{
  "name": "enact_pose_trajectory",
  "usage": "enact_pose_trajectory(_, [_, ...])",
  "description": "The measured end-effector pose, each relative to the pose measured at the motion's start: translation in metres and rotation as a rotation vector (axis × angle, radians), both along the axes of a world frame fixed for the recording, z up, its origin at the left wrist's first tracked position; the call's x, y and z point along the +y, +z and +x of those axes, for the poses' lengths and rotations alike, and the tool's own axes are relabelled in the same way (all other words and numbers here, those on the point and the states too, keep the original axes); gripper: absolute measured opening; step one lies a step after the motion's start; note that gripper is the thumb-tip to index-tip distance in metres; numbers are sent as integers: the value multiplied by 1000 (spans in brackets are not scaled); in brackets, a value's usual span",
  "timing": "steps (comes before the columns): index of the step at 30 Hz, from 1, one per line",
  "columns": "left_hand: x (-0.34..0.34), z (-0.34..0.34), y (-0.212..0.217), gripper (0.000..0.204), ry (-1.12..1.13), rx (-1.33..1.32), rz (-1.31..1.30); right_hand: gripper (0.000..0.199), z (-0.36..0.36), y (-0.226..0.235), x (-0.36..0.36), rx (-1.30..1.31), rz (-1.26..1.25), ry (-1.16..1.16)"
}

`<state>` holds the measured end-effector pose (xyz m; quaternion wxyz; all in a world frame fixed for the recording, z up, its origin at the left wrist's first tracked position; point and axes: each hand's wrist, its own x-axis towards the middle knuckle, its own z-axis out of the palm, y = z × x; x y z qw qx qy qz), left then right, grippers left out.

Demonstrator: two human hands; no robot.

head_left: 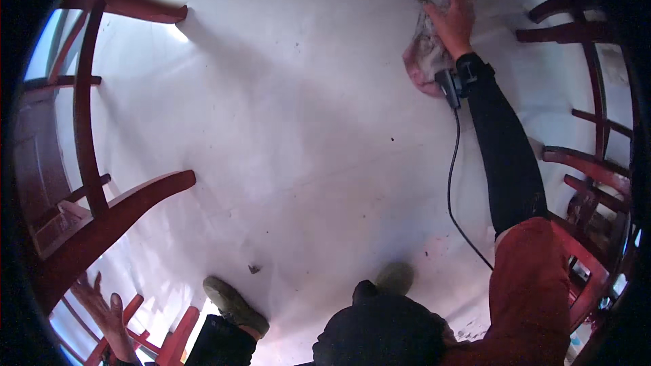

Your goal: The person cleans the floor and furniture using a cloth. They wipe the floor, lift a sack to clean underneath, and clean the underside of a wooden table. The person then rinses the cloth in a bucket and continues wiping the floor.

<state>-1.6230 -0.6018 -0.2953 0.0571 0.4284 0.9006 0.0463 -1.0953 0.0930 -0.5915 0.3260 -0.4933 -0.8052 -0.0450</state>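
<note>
At the far right, my right hand (453,22) presses a damp-looking rag (426,61), grey and pinkish, against the pale floor (305,129). Its thumb lies along the cloth, and the other fingers are partly hidden. A black device (449,87) is strapped at that wrist, with a cable running back toward me. Down at the lower left, my left hand (105,312) has its fingers apart and nothing in them. It is beside a curved dark-red wooden furniture leg (129,220); whether it touches the wood I cannot tell.
Another wooden leg (135,3) juts in at the upper left, and red wooden frames (593,81) line the right side. A small dark scrap (254,269) and scattered specks lie on the floor. My shoe (234,305) is at the lower edge.
</note>
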Motion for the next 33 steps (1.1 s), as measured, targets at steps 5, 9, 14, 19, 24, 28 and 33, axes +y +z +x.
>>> enact_pose_trajectory(5, [25, 11, -13, 55, 69, -100, 227, 55, -3, 11, 14, -121, -29, -115])
enact_pose_trajectory(9, [49, 0, -16, 46, 56, -126, 302, 49, -53, 43, -26, 59, -224, 177])
enact_pose_trajectory(14, [64, -13, -16, 42, -92, 453, -82, 44, -134, 36, -62, 89, 48, 459])
enact_pose_trajectory(19, [76, -32, -12, 39, -242, 462, 126, 49, -193, 43, -183, 176, -394, 822])
enact_pose_trajectory(24, [60, -80, -28, 41, -230, 1004, -102, 47, -190, 47, -339, 62, -641, 1145])
enact_pose_trajectory(28, [75, -98, -40, 34, -330, 1162, -159, 39, -154, 72, -375, 360, -925, 1088])
enact_pose_trajectory(33, [85, -85, -90, 33, -482, 1103, 261, 43, -51, 128, -300, 665, -1162, 251])
